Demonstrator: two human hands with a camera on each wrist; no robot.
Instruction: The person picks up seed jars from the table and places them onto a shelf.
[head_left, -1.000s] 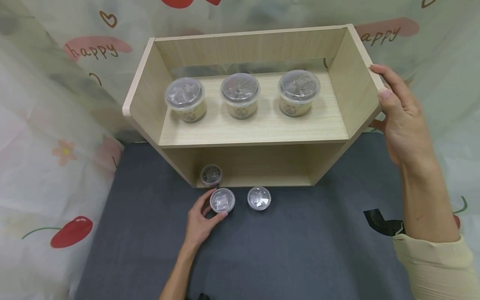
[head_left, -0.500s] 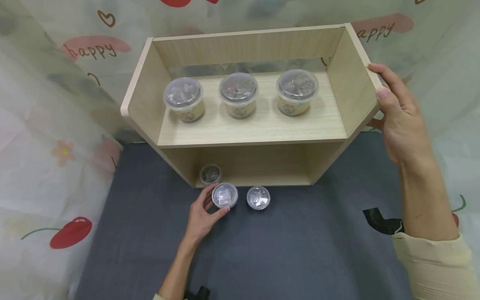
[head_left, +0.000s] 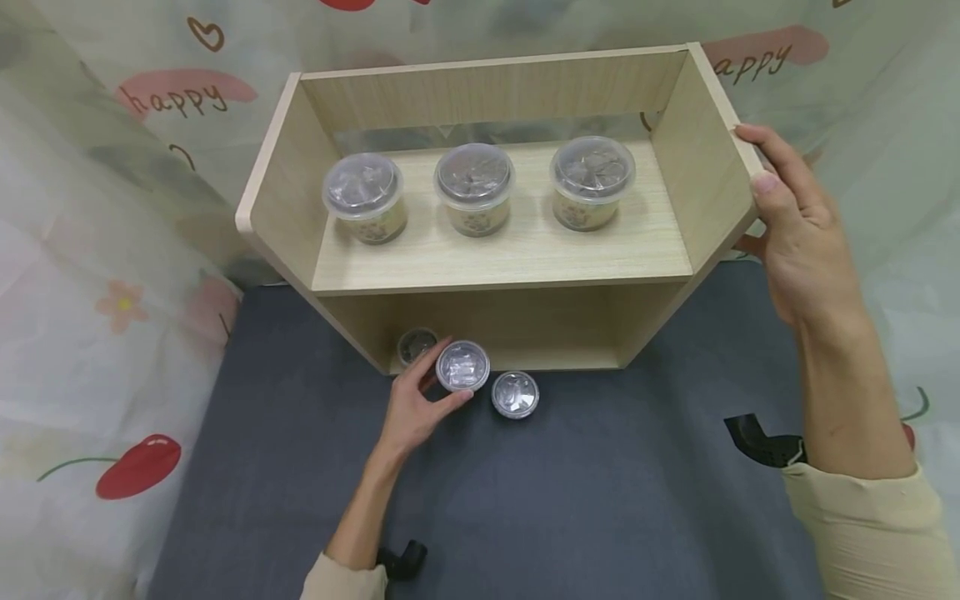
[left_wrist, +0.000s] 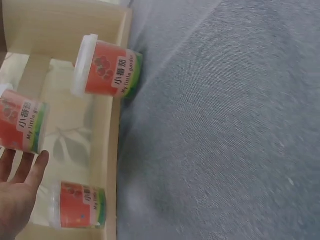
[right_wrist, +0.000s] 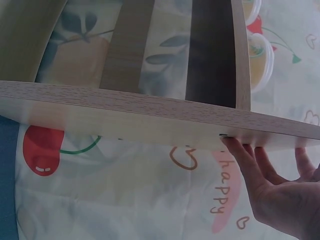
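Note:
My left hand holds a small lidded cup between thumb and fingers, at the front of the shelf unit's lower opening. In the left wrist view this held cup has a red label with tomato pictures. A similar cup stands inside the lower level at the left, partly behind my fingers. Another cup sits on the dark table just before the unit. My right hand rests its fingertips against the right side panel; in the right wrist view, the fingers touch the panel's outer face.
The pale wooden shelf unit stands at the back of the dark cloth-covered table. Three larger lidded cups, left, middle and right, stand on its upper level. Printed curtain surrounds the table.
My left hand has lifted the cup and carried it forward and slightly right, from the table to the lower opening. My right hand has stayed at the side panel.

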